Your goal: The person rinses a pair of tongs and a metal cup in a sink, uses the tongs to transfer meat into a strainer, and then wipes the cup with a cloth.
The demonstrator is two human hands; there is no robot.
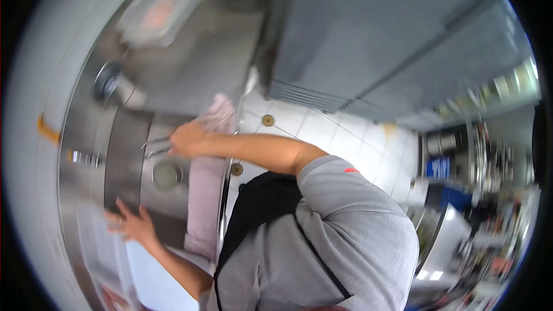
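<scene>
With twelve at the top of the view, your right hand [189, 139] is grasping what appears to be a pair of metal tongs [154, 148], out at nine o'clock over the sink [147, 196]. Their two thin prongs are pointing to nine and standing a little apart; blur is hiding the finer shape. Your left hand [133, 226], at eight o'clock, is spreading its fingers and gripping nothing that shows; whether it is touching anything, you cannot tell.

The tongs are probably going to feel light, stiff and hard to break, though smooth metal may be turning slippery if wet. Your fist is closing around the end nearest you, which looks like the sensible place to hold, leaving the prongs free.

Below them, toward five o'clock, the round drain [166, 174] is sitting in the steel basin. A soft pink towel [205, 207] is lying along the near rim, under your right forearm. The tap [109, 83] is standing between nine and ten, and a blurred plastic tub [129, 34] is resting on the counter [213, 60] near ten-thirty. Steel cabinets [374, 34] are filling one o'clock, above white floor tiles [328, 132]; crowded shelves [481, 138] are occupying three.
</scene>
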